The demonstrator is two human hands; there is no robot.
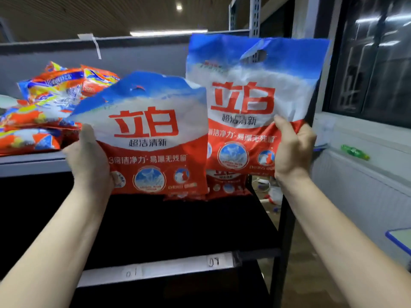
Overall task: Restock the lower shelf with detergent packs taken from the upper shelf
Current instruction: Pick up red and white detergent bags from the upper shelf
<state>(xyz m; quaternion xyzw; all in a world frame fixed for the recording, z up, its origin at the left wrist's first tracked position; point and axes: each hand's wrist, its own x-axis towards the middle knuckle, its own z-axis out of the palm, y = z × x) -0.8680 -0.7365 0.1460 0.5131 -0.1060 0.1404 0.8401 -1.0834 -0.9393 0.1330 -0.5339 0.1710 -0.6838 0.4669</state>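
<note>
Both forearms reached up. Right hand [292, 147] gripped the larger-looking detergent pack [251, 103] by its right edge; left hand [89, 161] gripped a second pack [151, 138] by its left edge, both in front of the upper shelf [33, 162]. Orange packs [51, 103] lay piled there. Third pack [226, 185] sat behind, mostly hidden. Lower shelf [155, 271] carried labels.

Off to the right, a green bottle [355, 152] lies on its side on top of a long grey cabinet [360, 187] that runs below a dark window [375, 63]. A strip of white tape [94, 43] hangs from the top edge of the grey panel [133, 56] behind the rack, and ceiling lights [169, 32] glow above it. Low at the far right, the corner of a blue-edged board [400, 240] pokes into sight, and some small white clutter [270, 192] sits on the floor beyond the rack's post.
</note>
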